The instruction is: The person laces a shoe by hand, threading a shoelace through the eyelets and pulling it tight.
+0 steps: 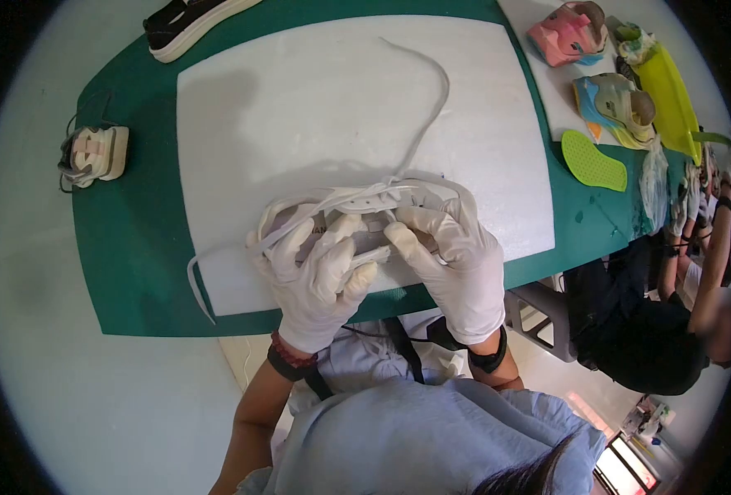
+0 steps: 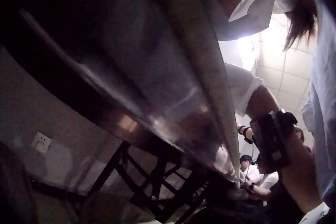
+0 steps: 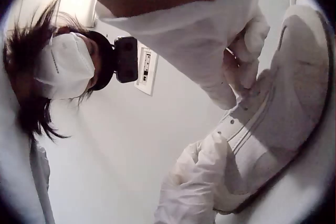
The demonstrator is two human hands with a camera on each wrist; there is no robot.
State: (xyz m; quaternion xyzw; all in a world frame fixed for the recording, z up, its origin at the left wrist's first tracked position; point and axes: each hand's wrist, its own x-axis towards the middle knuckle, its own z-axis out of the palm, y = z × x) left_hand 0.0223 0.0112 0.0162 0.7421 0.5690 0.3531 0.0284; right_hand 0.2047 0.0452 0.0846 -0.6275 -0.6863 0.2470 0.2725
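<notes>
A white shoe (image 1: 374,198) lies sideways across a white board, both white-gloved hands at its opening. The left hand (image 1: 320,272) curls its fingers round the shoe's near side and left end. With thumb and fingers bent, the right hand (image 1: 460,268) grips the shoe near its right end, its fingertips at the eyelet edge. A white lace (image 1: 431,120) runs from the eyelets up the board. In the right wrist view the right hand (image 3: 194,45) has its fingertips by the eyelets of the shoe (image 3: 294,92), and the left hand (image 3: 197,182) holds its lower edge.
The white board (image 1: 316,91) lies on a green mat (image 1: 134,272). A small shoe (image 1: 97,155) stands left, a black shoe (image 1: 192,23) top left. Pink (image 1: 570,35) and grey-yellow shoes (image 1: 617,103), a green insole (image 1: 592,161) and a yellow tray (image 1: 667,99) are right. Other people sit beyond.
</notes>
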